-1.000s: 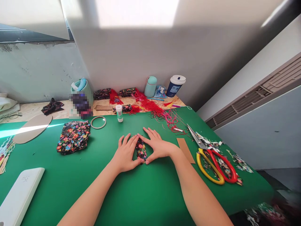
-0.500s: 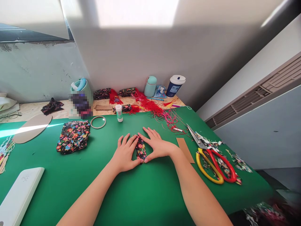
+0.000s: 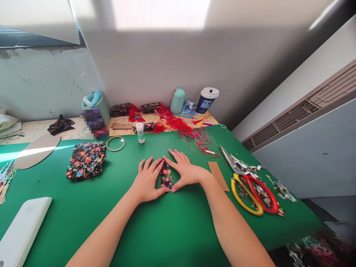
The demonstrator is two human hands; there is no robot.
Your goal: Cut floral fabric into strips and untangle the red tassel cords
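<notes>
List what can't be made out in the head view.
Head view:
floral strip: underside faces down; edges partly covered by left hand and right hand
bin: lower front pixelated
white device: cut off at bottom-left corner
cup: label too small to read
lower-right scraps: blurred

The fabric strip [image 3: 166, 177] lies on the surface [image 3: 155, 233] between the left hand [image 3: 147, 181] and the right hand [image 3: 185, 172], with the glue stick [image 3: 140, 134] behind it. The fabric bundle [image 3: 85, 161] lies to the left, with the ring [image 3: 115, 150] just beside its right rear corner. To the right lie the cardboard strip [image 3: 218, 176] and, farther right, the scissors [image 3: 240, 174].
</notes>
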